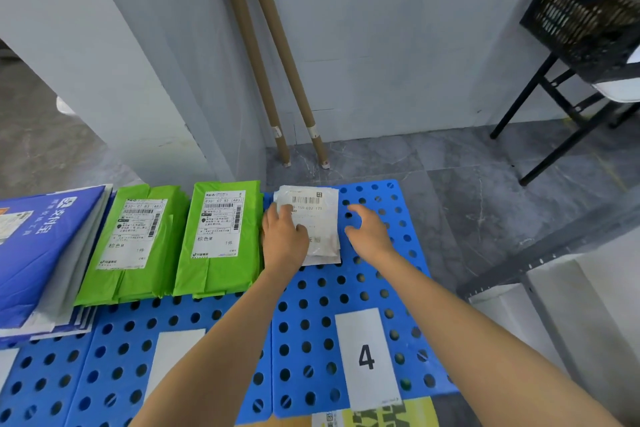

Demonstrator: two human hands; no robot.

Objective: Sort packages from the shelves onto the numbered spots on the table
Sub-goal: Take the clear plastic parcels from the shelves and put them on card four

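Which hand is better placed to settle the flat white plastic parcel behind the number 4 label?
Left. The left hand lies on the flat white plastic parcel, fingers across its label; the right hand hovers open beside it, over the blue perforated board.

white card [367, 357] reads "4"; green package [221, 236] "830-c7"

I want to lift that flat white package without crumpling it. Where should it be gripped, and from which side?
Probably pinch the white package at its right long edge, coming from the right. It lies flat on the blue perforated board, so only an edge offers a hold. The left hand covers its left part, close to a green package; the right edge is bare.
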